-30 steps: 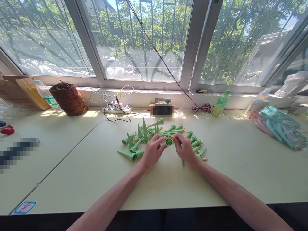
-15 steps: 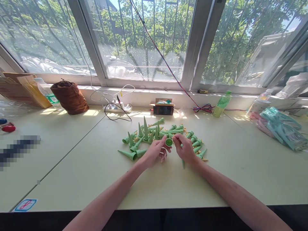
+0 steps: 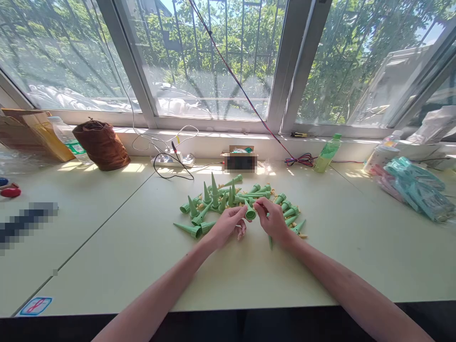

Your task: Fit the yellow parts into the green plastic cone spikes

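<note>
A green plastic watering spike is held between the thumb and fingers of my left hand. Its round threaded mouth faces me, and its point leads away and up. Close on its right side, the fingers of my right hand are pinched together. Whatever they hold is too small to make out. Around both hands lie many similar green spikes; some stand on their wide ends, like the tall spike, and others lie flat, like the spike on the left. Small yellowish pieces show among those on the right.
Behind the pile stands a small open box. A power strip with cables, a brown pouch and a clear bottle are to its left. A green bottle and plastic packets sit on the right.
The spike in my left hand has tilted, so its mouth tips downward and its tapered body shows above. My right hand stays close beside it. The camera view has shifted slightly.
</note>
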`<state>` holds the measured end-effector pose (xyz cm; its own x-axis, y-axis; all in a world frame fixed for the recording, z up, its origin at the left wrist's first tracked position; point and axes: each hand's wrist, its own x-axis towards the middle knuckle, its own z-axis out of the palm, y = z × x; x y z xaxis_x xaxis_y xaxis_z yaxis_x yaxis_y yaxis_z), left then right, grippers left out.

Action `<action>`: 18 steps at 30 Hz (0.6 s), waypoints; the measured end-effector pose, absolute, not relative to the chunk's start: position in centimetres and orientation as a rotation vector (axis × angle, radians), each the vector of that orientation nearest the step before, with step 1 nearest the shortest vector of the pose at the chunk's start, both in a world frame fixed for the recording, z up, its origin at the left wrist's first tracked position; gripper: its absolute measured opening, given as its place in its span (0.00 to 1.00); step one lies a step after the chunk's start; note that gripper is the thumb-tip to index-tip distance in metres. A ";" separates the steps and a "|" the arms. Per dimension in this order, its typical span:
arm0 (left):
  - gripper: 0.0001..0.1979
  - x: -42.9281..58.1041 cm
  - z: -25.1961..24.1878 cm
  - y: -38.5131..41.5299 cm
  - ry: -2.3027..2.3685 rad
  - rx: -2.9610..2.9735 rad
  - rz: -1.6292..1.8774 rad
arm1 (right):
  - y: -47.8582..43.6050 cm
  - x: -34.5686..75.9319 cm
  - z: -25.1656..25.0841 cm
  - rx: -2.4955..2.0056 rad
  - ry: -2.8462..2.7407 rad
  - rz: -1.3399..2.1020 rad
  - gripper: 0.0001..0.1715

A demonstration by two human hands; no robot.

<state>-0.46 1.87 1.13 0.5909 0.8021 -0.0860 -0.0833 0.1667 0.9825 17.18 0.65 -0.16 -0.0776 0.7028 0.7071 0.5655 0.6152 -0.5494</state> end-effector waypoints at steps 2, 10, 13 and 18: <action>0.22 -0.5 1.2 1.9 0.718 1.290 0.713 | 0.7 17.2 -0.2 -1.041 -1.757 0.167 0.13; 0.18 -0.5 1.0 1.9 0.779 1.496 0.769 | 0.8 17.3 -0.3 -1.055 -1.765 0.193 0.14; 0.17 -0.5 1.0 1.8 0.794 1.570 0.815 | 0.9 17.3 -0.3 -1.064 -1.771 0.203 0.14; 0.13 -0.4 0.8 1.7 0.899 1.759 0.891 | 0.9 17.3 -0.3 -1.081 -1.784 0.235 0.15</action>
